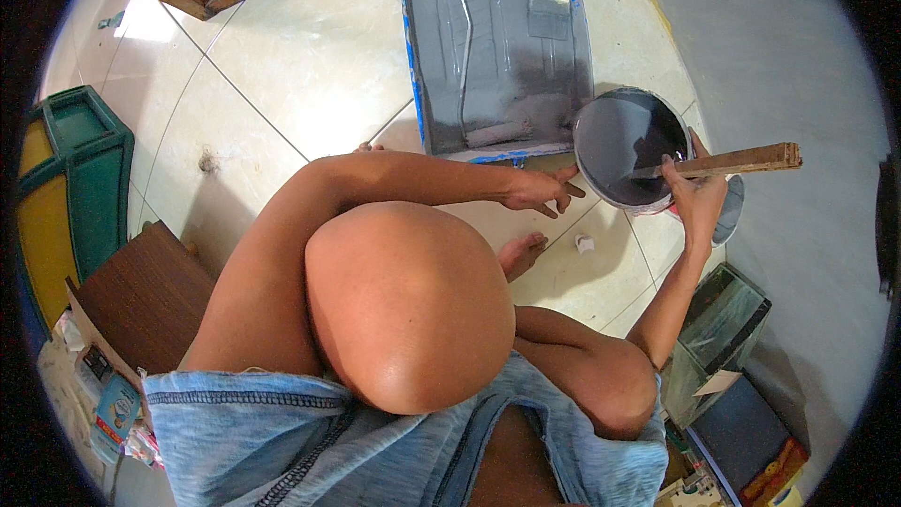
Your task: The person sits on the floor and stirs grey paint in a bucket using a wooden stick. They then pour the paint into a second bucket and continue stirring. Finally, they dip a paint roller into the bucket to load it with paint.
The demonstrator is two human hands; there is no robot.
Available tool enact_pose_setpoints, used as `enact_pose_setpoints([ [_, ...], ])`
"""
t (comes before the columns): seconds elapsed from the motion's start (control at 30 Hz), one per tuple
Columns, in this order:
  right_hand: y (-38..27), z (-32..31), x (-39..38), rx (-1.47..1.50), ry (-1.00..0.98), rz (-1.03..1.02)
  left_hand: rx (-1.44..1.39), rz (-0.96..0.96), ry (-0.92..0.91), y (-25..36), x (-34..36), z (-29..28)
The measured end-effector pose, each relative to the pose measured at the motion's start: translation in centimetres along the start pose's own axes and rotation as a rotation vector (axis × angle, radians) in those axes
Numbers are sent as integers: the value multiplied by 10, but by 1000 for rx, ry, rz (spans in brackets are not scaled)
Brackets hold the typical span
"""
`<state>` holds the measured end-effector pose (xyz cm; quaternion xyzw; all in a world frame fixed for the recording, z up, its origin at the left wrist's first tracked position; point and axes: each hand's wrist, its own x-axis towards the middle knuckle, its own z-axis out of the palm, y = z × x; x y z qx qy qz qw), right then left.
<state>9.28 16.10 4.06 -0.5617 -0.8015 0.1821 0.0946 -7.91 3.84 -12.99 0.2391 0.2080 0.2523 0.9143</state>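
At right of centre, the right hand (699, 197) has its grip clamped on a wooden stirring stick (727, 163) dipped into the grey paint bucket (624, 145) on the tiled floor (310, 56). The left hand (540, 191), fingers apart, rests against the bucket's near rim. Above lies a paint tray (497, 47) holding a roller (502, 131) and brush (549, 0).
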Motion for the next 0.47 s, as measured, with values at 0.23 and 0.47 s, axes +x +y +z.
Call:
enact_pose_setpoints([
  [0.23,-9,-2,0,11,-14,-2,2,0,-12,-2,2,-3],
  [0.47,-11,-1,0,-31,-13,-5,-15,25,54,-7,2,-1],
])
